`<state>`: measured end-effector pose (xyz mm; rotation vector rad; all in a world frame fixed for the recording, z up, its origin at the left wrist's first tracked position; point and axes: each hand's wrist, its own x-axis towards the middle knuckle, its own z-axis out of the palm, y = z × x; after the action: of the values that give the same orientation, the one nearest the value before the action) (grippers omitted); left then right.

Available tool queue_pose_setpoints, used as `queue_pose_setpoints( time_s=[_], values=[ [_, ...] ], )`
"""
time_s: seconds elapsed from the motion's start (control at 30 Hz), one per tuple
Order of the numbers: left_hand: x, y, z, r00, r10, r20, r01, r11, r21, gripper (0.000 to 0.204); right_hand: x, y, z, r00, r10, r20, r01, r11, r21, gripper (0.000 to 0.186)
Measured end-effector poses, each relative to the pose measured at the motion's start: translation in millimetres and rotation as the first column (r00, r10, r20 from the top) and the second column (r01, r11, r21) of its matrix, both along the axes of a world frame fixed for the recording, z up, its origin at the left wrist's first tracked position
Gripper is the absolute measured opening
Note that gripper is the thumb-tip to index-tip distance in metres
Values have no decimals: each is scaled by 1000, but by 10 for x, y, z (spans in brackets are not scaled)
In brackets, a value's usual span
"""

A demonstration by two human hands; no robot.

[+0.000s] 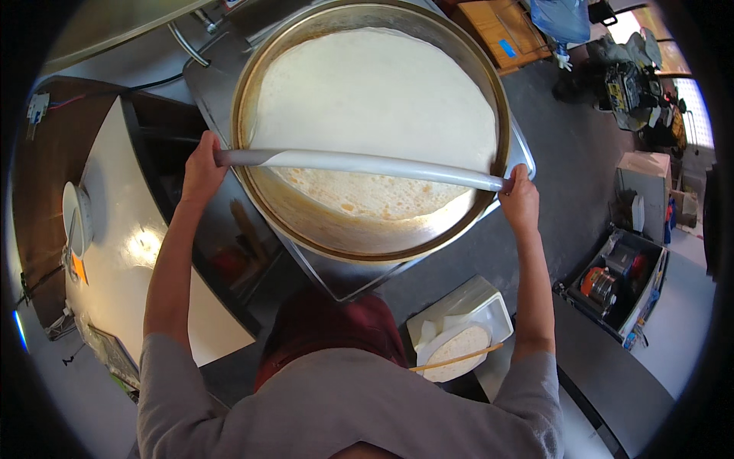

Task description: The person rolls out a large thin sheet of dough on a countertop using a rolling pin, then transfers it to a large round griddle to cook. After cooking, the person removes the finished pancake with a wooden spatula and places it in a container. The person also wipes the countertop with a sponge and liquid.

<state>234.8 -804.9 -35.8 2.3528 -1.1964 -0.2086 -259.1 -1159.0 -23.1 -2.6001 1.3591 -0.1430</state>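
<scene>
A long rod, like a thin rolling pin [367,164], lies level across a big round metal pan [237,99]. My left hand [203,170] is closed round its left end and my right hand [521,200] round its right end, both at the pan's rim. Part of the rod looks wrapped in pale dough. Beyond it, a smooth white dough sheet [367,92] spreads over the far part of the pan. On the near side, a flatbread [367,197] with brown flecks shows in the pan. Whether the white sheet continues beneath the rod cannot be made out.
Below right stands a white tub [501,310] holding a round flatbread [459,348], with a thin wooden stick [466,356] across it. A pale tabletop [115,252] with a white bowl [76,219] is at left. At right sits an open black box [612,283].
</scene>
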Motion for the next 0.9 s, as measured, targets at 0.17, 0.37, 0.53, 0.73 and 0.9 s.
queue_pose_setpoints(
  time_s=[0.17, 0.37, 0.53, 0.73, 0.9],
  values=[
    [-68, 69, 20, 994, -91, 55, 95, 993, -71, 44, -51, 63, -68, 982, 19, 187, -27, 999, 41, 32],
    [-207, 138, 16, 992, -87, 87, 87, 996, 1, 29, -187, 118, -170, 957, 87, 278, -93, 996, 6, 28],
    [-253, 217, -22, 976, -106, 190, 110, 994, -10, 24, -215, 239, -126, 968, 68, 243, -83, 995, 54, 25],
    [-316, 310, -28, 996, -35, 87, 28, 997, 76, 26, -189, 418, -22, 997, -59, 46, 53, 990, 132, 21],
    [-395, 374, 7, 940, -225, 256, 217, 974, 60, 27, -240, 483, -70, 986, 80, 149, -91, 993, 69, 20]
  ],
)
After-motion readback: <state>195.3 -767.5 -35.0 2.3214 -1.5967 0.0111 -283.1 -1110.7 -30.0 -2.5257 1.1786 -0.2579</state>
